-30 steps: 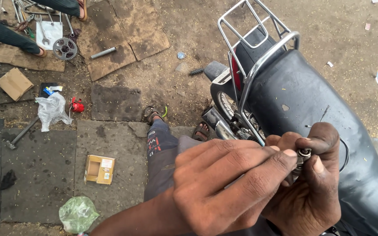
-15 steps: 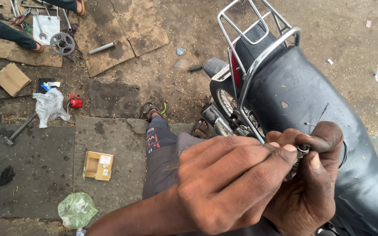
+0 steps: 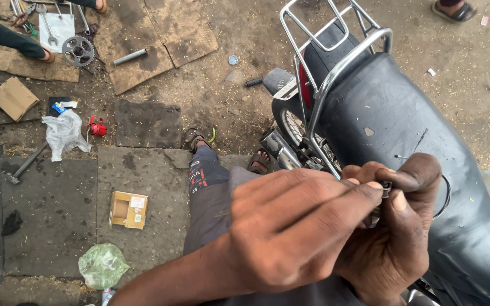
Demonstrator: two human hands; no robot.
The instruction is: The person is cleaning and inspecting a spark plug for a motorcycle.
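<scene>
Head view: both hands (image 3: 336, 226) pinch small metal part (image 3: 386, 187) above motorcycle seat (image 3: 392, 113).

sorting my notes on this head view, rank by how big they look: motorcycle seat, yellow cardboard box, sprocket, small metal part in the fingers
1. motorcycle seat
2. yellow cardboard box and sprocket: look alike, no ranking
3. small metal part, smallest though nearest the camera

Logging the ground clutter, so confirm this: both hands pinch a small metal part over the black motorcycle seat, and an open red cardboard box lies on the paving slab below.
One detail is wrong. In the head view the open cardboard box is yellow, not red. The rest holds: left hand and right hand pinch a small metal part over the black motorcycle seat.
</scene>
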